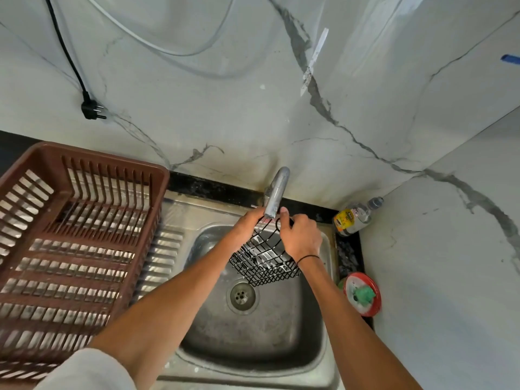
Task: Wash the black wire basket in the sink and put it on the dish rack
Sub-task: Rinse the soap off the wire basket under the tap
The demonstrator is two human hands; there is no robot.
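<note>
Under the tap (277, 192), over the far side of the sink (253, 342): left hand (247, 222) and right hand (301, 237), each grip closed on the rim of the black wire basket (264, 263), tilted above the drain. Likely trouble: wet wire slipping free, or snagging the spout on the way left to the dish rack (70, 249).

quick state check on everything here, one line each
black wire basket: held tilted over the sink, under the tap
left hand: grips basket rim
right hand: grips basket rim
sink: wet, drain unplugged
dish rack: empty
power plug: unplugged, hanging
</note>
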